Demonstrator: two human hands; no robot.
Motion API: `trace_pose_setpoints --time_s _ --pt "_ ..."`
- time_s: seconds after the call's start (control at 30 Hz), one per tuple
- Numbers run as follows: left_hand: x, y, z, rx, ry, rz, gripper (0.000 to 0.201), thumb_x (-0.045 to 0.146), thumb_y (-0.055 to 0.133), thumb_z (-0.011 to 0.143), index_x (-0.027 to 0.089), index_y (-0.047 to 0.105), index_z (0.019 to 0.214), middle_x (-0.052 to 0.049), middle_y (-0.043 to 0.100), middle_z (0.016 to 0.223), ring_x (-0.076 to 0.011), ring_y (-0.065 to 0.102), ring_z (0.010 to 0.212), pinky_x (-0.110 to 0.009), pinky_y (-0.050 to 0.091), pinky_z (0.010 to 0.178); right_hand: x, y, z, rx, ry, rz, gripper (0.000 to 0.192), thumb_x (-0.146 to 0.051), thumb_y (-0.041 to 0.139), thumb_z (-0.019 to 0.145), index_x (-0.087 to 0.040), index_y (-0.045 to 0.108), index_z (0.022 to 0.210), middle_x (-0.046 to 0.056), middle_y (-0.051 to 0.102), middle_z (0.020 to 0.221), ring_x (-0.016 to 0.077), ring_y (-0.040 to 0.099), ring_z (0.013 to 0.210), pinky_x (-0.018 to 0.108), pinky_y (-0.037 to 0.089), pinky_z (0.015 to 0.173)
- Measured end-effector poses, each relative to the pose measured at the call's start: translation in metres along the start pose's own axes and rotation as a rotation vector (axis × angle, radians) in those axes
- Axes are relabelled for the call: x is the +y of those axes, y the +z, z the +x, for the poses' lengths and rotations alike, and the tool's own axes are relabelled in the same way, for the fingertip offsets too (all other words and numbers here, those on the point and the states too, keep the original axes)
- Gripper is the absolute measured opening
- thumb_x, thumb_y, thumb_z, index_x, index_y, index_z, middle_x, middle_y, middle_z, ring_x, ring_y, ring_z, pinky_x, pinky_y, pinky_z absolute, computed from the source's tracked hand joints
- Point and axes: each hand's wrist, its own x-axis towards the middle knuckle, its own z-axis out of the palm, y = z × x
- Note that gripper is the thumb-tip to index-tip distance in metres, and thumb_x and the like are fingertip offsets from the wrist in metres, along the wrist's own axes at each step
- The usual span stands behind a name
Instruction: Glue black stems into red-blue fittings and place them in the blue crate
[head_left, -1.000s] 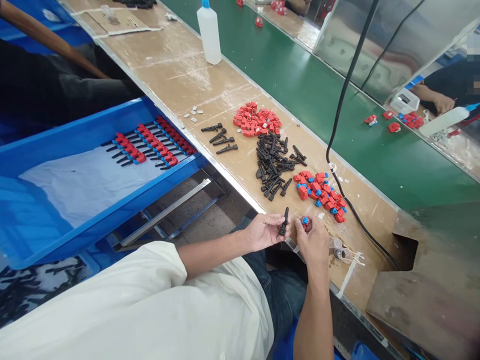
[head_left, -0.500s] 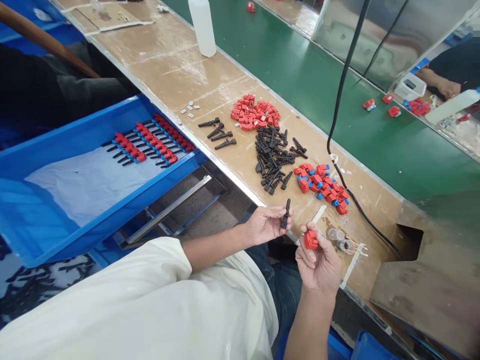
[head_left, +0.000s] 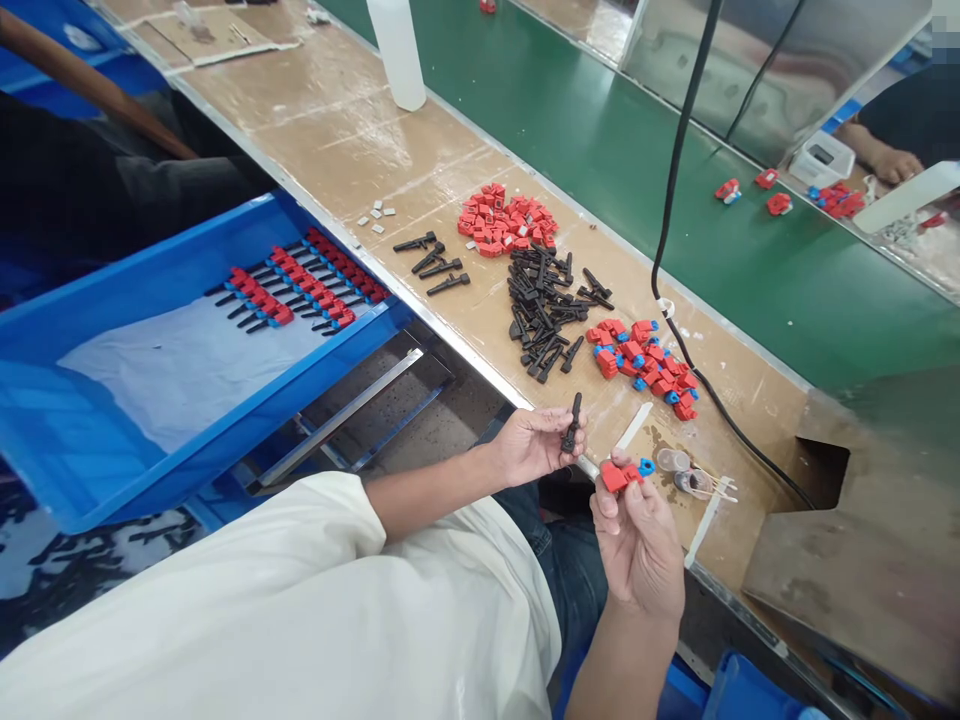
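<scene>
My left hand (head_left: 536, 445) pinches a black plastic stick part (head_left: 574, 424) upright at the table's front edge. Just right of it, my right hand (head_left: 637, 540) grips a red plastic piece (head_left: 621, 477) with a blue ring end, held between thumb and fingers. The two parts are apart. Beyond my hands lie a pile of black stick parts (head_left: 541, 305) and a pile of red-and-blue pieces (head_left: 651, 370). Farther back is a heap of plain red pieces (head_left: 506, 220). Several black sticks (head_left: 442, 268) lie separately to the left.
On my left a blue tray (head_left: 172, 455) holds rows of joined red, blue and black parts. Small cups (head_left: 694, 482) with thin sticks stand right of my hands. A black cable (head_left: 670, 200) hangs over the table; a white bottle (head_left: 397, 55) stands farther back. Someone's hand (head_left: 896, 165) is across the green belt (head_left: 570, 110).
My right hand has turned the red piece, so its blue ring end now shows pointing right. My left hand stays nearly in place with the black stick part.
</scene>
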Motion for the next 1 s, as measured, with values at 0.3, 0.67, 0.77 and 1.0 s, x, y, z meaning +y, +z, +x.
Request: trace_pose_setpoints --time_s 0.3,0.67,0.77,1.0 --pt "-0.004 0.013 -0.005 -0.048 -0.013 0.108 0.032 0.026 0.086 0.068 0.008 0.064 0.084 -0.005 0.063 0.071 -0.0111 0.063 0.064 -0.017 0.046 0.054 -0.001 -0.003 -0.009 -0.031 -0.020 -0.095 0.037 -0.037 0.076 0.077 -0.019 0.071 0.109 0.006 0.057 0.092 0.0045 0.032 0.054 0.015 0.030 0.039" --pt "-0.007 0.033 -0.008 0.007 0.033 0.401 0.049 0.045 0.091 0.060 0.009 0.064 0.078 -0.003 0.067 0.070 -0.0065 0.059 0.053 -0.017 0.044 0.047 0.013 -0.013 -0.022 0.115 -0.146 -0.354 0.051 -0.048 0.070 0.086 -0.016 0.065 0.126 0.002 0.055 0.070 0.0100 0.047 0.056 0.019 0.036 0.041" --pt "-0.006 0.037 -0.009 0.000 0.028 0.490 0.050 0.048 0.090 0.060 0.010 0.061 0.073 -0.001 0.065 0.063 -0.0052 0.054 0.047 -0.017 0.040 0.044 0.014 -0.011 -0.025 0.181 -0.186 -0.328 0.047 -0.045 0.070 0.085 -0.016 0.068 0.123 0.002 0.056 0.067 0.0107 0.048 0.056 0.020 0.036 0.042" --pt "-0.005 0.038 -0.010 -0.021 0.037 0.665 0.050 0.053 0.084 0.064 0.015 0.052 0.069 0.006 0.055 0.047 -0.0032 0.043 0.036 -0.015 0.029 0.035 0.019 -0.015 -0.027 0.203 -0.261 -0.441 0.062 -0.042 0.072 0.085 -0.019 0.057 0.140 0.001 0.059 0.068 0.0106 0.049 0.055 0.021 0.038 0.043"
